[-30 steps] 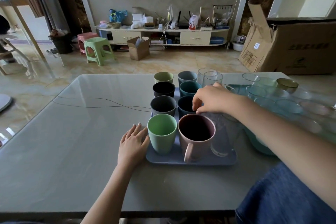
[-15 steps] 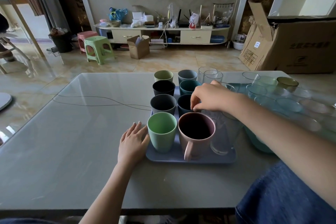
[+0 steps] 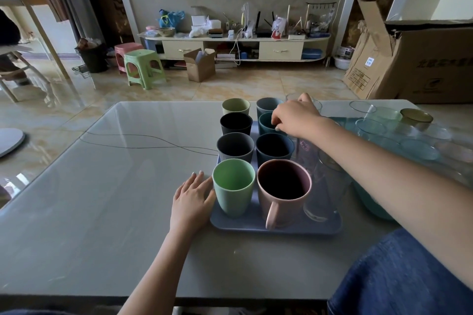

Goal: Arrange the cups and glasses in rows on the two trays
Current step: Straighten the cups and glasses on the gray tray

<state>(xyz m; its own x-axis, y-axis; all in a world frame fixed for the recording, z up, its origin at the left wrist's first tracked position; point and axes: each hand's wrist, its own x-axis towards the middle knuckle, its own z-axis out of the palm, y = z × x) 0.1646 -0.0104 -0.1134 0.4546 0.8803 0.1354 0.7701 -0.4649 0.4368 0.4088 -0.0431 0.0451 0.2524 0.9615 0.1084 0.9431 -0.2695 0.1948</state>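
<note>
A blue-grey tray (image 3: 256, 225) holds two columns of cups. A green cup (image 3: 233, 186) and a pink mug (image 3: 282, 192) stand in front, with grey (image 3: 235, 147), navy (image 3: 273, 148), black (image 3: 236, 124) and teal (image 3: 265, 123) cups behind them. Clear glasses (image 3: 322, 192) form a third column on the right. My left hand (image 3: 192, 202) lies flat on the table against the tray's left edge. My right hand (image 3: 297, 117) hovers over the back of the tray, fingers curled down by the teal cup's rim. Whether it holds a glass is hidden.
A pale green cup (image 3: 235, 107) and a slate cup (image 3: 266, 106) stand behind the tray. To the right, a teal tray (image 3: 368, 207) carries several clear and tinted glasses (image 3: 371, 126) and an amber one (image 3: 416, 115). A thin cable (image 3: 143, 140) crosses the table.
My right hand rose from the glass behind the pink mug and moved toward the far end of the tray. My left hand stayed put.
</note>
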